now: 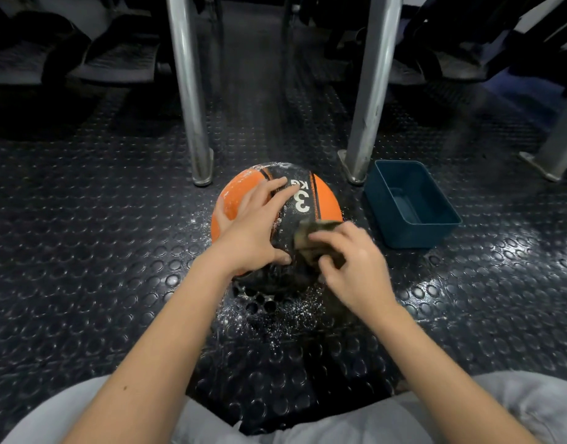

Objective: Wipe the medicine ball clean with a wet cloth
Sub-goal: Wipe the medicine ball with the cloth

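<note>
White dust [275,318] at the medicine ball's [328,203] 6 o'clock on the studded floor [83,251]. Right hand [356,267] has fingers curled round a brownish cloth [314,233], pressed on the ball; left hand [253,229] on top, fingers spread. Ball reads "3 KG". Blue tub [413,235] at 2 o'clock, metal legs [189,91] behind.

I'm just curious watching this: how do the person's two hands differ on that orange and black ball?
The left hand lies spread on the medicine ball, holding nothing; the right hand curls round a cloth. The left hand covers the ball's upper left; the right hand is at its near right side. Both are bare and at the same ball.
</note>
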### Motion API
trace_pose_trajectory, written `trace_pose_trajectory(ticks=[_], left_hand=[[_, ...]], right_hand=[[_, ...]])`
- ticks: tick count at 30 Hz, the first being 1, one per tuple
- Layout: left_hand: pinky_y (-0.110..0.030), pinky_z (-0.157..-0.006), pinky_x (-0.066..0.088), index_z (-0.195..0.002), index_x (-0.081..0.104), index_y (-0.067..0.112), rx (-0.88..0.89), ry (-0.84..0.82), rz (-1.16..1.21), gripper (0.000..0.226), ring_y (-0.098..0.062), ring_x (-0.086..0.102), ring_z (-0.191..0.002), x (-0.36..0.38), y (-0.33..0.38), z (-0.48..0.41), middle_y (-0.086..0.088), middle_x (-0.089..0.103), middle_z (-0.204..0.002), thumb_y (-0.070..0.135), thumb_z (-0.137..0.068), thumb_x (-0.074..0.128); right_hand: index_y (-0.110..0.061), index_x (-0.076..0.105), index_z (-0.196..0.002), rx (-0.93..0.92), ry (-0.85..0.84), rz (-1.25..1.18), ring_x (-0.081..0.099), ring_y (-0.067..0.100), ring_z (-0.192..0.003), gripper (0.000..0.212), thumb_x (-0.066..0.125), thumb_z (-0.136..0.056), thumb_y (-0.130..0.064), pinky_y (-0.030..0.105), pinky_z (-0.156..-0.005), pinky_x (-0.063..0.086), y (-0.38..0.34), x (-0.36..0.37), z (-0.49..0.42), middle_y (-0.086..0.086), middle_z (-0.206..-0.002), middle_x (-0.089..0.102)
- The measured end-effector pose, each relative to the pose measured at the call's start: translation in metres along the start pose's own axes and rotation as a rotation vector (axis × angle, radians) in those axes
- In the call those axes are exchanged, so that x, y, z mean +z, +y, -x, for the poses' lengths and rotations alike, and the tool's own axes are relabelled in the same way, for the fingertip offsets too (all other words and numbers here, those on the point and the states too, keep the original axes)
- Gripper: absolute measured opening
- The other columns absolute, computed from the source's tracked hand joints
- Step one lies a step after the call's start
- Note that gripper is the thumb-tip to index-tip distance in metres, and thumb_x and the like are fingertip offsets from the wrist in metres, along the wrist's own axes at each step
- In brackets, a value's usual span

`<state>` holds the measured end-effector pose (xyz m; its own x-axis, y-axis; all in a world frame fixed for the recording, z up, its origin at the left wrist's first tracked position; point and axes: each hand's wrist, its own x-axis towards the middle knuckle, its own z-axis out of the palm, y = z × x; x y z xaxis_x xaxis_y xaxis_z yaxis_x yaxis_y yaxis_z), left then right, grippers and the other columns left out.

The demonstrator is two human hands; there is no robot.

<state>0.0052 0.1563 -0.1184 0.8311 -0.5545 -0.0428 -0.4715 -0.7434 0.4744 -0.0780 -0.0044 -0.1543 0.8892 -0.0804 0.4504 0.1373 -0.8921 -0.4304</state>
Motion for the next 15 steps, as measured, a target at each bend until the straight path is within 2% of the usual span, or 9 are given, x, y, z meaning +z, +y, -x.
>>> trace_pose_trajectory(ticks=[3,5,7,9,11,13,15], left_hand=[[-0.053,-0.109,-0.013,-0.144,0.011,0.049,0.007,0.002,-0.01,0.109,0.004,-0.003,-0.139,0.0,0.0,0.001,0.028,0.0,-0.151,0.034,-0.064,0.084],[-0.052,-0.109,-0.012,-0.144,0.011,0.05,-0.004,0.017,-0.011,0.108,0.005,-0.002,-0.138,0.0,-0.002,0.0,0.029,0.001,-0.151,0.032,-0.065,0.083],[-0.051,-0.109,-0.012,-0.144,0.01,0.051,-0.005,0.031,-0.007,0.103,0.006,-0.002,-0.138,0.001,-0.004,0.0,0.028,0.001,-0.151,0.025,-0.071,0.079],[-0.051,-0.109,-0.011,-0.144,0.008,0.051,0.004,0.012,-0.017,0.1,0.004,-0.003,-0.139,0.0,-0.005,0.0,0.027,-0.001,-0.151,0.024,-0.075,0.076],[-0.051,-0.11,-0.011,-0.145,0.008,0.05,0.007,-0.013,-0.011,0.103,0.003,-0.005,-0.14,-0.001,-0.005,-0.001,0.027,-0.003,-0.152,0.031,-0.072,0.079],[-0.053,-0.11,-0.012,-0.145,0.009,0.049,0.01,-0.021,0.01,0.107,0.003,-0.007,-0.14,-0.001,-0.003,-0.001,0.027,-0.004,-0.152,0.033,-0.069,0.081],[-0.053,-0.109,-0.014,-0.145,0.009,0.05,0.016,-0.019,0.012,0.108,0.003,-0.007,-0.14,0.0,-0.002,-0.001,0.027,-0.004,-0.152,0.034,-0.068,0.082]], right_hand=[[-0.012,0.066,-0.115,0.118,-0.007,-0.001,0.057,0.027,-0.091,0.039,0.064,-0.077,-0.003,0.041,-0.079,0.051,0.009,-0.004,-0.011,0.004,-0.095,0.059],[-0.008,0.066,-0.112,0.024,-0.009,0.016,0.06,0.028,-0.087,0.038,0.064,-0.075,-0.001,0.041,-0.077,0.054,-0.003,0.002,-0.001,0.006,-0.095,0.062],[-0.009,0.067,-0.107,-0.111,-0.042,0.038,0.061,0.027,-0.08,0.034,0.057,-0.074,-0.009,0.035,-0.067,0.055,-0.021,0.008,0.017,0.005,-0.093,0.063],[-0.012,0.066,-0.105,-0.163,-0.078,0.036,0.061,0.026,-0.078,0.033,0.049,-0.076,-0.016,0.032,-0.061,0.054,-0.022,0.008,0.019,0.002,-0.09,0.062],[-0.013,0.067,-0.106,-0.102,-0.066,0.02,0.06,0.027,-0.082,0.033,0.053,-0.076,-0.012,0.035,-0.068,0.053,-0.01,0.004,0.007,0.003,-0.092,0.062],[-0.012,0.065,-0.113,0.039,-0.014,0.014,0.059,0.028,-0.091,0.036,0.057,-0.079,-0.006,0.037,-0.079,0.049,0.009,-0.003,-0.008,0.003,-0.096,0.059],[-0.013,0.063,-0.119,0.158,0.011,0.031,0.056,0.027,-0.096,0.038,0.059,-0.083,-0.004,0.035,-0.081,0.045,0.024,-0.006,-0.02,-0.003,-0.095,0.052]])
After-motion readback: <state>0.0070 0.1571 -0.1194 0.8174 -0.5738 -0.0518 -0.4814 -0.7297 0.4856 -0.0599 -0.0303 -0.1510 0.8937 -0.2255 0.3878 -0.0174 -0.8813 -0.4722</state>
